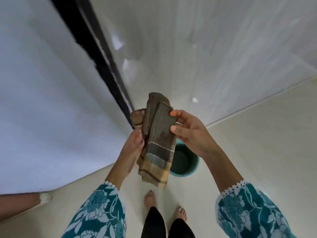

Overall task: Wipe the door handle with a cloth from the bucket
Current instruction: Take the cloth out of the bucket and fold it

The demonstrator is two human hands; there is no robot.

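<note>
Both hands are seen in the single head view, and between them a folded brown towel cloth with yellow and grey-blue checks (158, 143) is held up in front of the body. The left hand (133, 148) is closed around the cloth's left edge, with the lower folds hanging below that grip. The right hand (190, 133) pinches the upper right corner of the fold between thumb and fingertips, the remaining fingers being loosely curled. Below and behind the gripped cloth, partly hidden by it, a round teal plastic bucket (186, 163) stands on the pale glossy floor (257, 143); whether water is inside cannot be told.

The cloth is judged to be already out of the bucket, so the fetching step appears done. A door handle is not made out in this view; only a dark vertical door edge (103, 66) is seen, up and to the left of the grip, against a white panel (42, 100). The wiping itself is judged still to be done. The cloth looks thick, soft and darkened, possibly damp.
</note>
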